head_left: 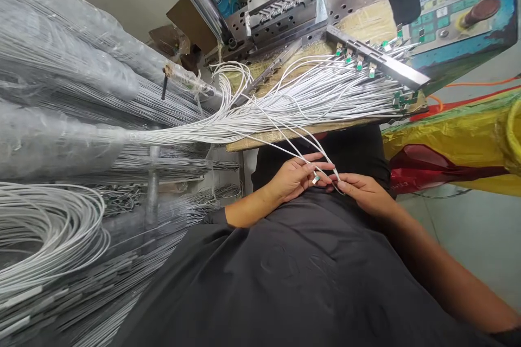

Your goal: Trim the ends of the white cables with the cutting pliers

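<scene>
My left hand [291,180] and my right hand [360,191] meet over my lap, just below the wooden bench edge [285,134]. Between their fingers they hold the ends of a few thin white cables [303,146] that run up to the big bundle on the bench. A small metal and green connector tip [316,179] shows between the fingers of my left hand. My right hand pinches the cable ends at its fingertips. A thick bundle of white cables [325,97] lies across the bench, its green-tipped ends [358,59] resting on a long metal fixture bar [378,59].
A steel mould block [280,8] stands at the back of the bench. A blue control panel with a red knob [459,0] is at the top right. Bagged cable bundles [61,92] and coils [44,233] fill the left side. Yellow and red plastic [448,141] lies to the right.
</scene>
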A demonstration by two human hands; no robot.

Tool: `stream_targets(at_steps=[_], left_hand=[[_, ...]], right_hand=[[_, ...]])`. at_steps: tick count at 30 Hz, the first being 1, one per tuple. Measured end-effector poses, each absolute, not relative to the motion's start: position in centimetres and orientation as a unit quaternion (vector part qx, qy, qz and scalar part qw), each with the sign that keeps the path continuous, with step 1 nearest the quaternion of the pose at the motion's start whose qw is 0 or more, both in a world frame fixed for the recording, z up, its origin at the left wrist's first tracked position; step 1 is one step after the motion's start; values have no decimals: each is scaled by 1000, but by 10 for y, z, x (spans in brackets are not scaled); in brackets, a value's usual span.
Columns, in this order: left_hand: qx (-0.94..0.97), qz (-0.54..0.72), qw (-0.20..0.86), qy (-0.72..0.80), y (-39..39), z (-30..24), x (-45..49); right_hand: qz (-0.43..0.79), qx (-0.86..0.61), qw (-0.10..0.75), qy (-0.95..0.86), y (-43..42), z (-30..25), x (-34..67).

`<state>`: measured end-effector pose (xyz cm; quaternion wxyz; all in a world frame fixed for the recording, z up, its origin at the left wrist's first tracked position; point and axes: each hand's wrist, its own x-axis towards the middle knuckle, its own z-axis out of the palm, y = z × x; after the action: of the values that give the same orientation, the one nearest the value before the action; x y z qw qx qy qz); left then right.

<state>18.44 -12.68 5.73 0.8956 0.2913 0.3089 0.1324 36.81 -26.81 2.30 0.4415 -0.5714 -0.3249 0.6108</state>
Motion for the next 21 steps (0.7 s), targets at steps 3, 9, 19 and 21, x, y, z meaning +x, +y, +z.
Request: stream_targets(at_steps=[3,9,19,21], left_hand=[[288,123,906,286,-126,59,180],[291,105,916,255,-123,59,173],[286,131,902,297,-125,61,174],[290,141,900,292,-125,61,172]], right_hand=[[589,-597,426,-338,-272,28,368],[556,-620,454,-317,-280,63,379],[526,-620,439,-383,-290,91,385],[520,-621,439,-388,-291,89,386]])
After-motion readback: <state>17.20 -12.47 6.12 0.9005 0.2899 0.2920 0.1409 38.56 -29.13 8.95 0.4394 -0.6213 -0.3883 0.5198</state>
